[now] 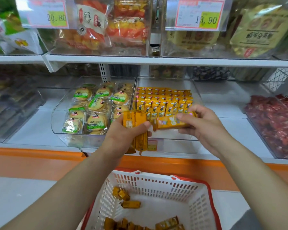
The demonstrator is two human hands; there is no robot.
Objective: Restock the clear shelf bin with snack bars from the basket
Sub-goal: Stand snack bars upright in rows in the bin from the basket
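Snack bars, oblong, perhaps foil-wrapped, fill left hand and right hand.

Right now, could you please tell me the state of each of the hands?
Left hand: closed around a bunch of snack bars.
Right hand: closed on a single snack bar.

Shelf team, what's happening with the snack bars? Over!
Left hand grips a bunch of bars. Right hand pinches one bar at the clear bin. More in the basket. Nothing blocking.
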